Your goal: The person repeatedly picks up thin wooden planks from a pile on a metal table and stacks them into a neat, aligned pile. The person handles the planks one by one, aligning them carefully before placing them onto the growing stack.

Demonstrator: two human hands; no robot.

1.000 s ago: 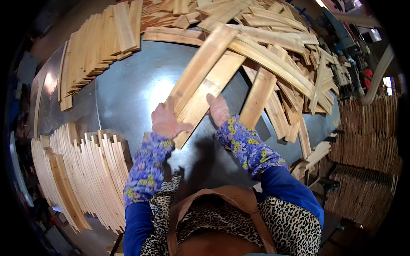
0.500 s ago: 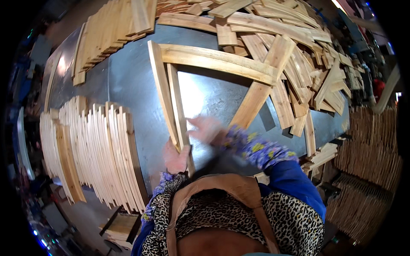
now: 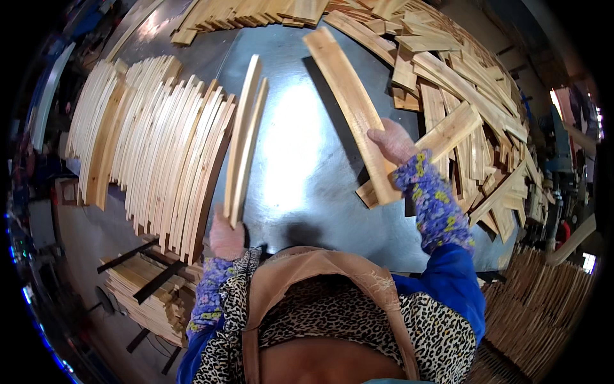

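My left hand point(image 3: 227, 238), in a pale knitted glove, is closed around the near ends of two wooden boards point(image 3: 244, 141). They stand on edge, nearly side by side, with a narrow gap between them at the far end. On the right, my gloved right hand point(image 3: 391, 141) grips a wider wooden board point(image 3: 348, 96) by its right edge, thumb on top. That board slants from far left to near right. It crosses over another board point(image 3: 451, 131) lying diagonally, whose far end rests by the heap.
A row of boards on edge point(image 3: 173, 160) stands left of my left hand. Many loose boards point(image 3: 473, 70) lie heaped at the right of the metal table point(image 3: 291, 205), and more boards point(image 3: 236, 16) line its far side. Stacked wood point(image 3: 537, 307) stands at the lower right.
My right hand has moved from beside the left hand to the wide board on the right and now grips it. My left hand and its two boards are nearer the left row. The view has shifted.
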